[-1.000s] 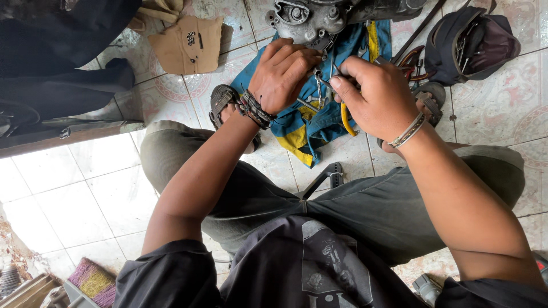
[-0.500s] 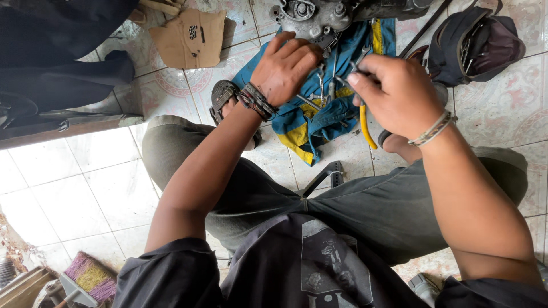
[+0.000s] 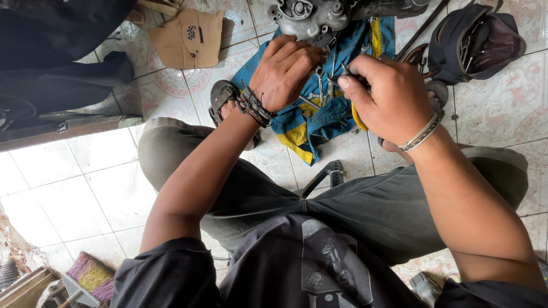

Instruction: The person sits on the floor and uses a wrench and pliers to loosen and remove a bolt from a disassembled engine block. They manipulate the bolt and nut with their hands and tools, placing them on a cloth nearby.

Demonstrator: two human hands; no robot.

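Gripping pliers [image 3: 359, 117] firmly, right hand [image 3: 391, 105] works; left hand [image 3: 285, 71], curled, empty, steadies tools on cloth [image 3: 319, 122]; brace wrists.

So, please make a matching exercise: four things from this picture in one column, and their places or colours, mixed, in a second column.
Things:
1. cloth
2. bag
3. cardboard piece
4. brush

Descriptions:
A. bottom left, purple and yellow bristles
B. blue and yellow, under the hands
C. top right, dark, open
D. top left, brown, small parts on it

Pairs: 1-B, 2-C, 3-D, 4-A
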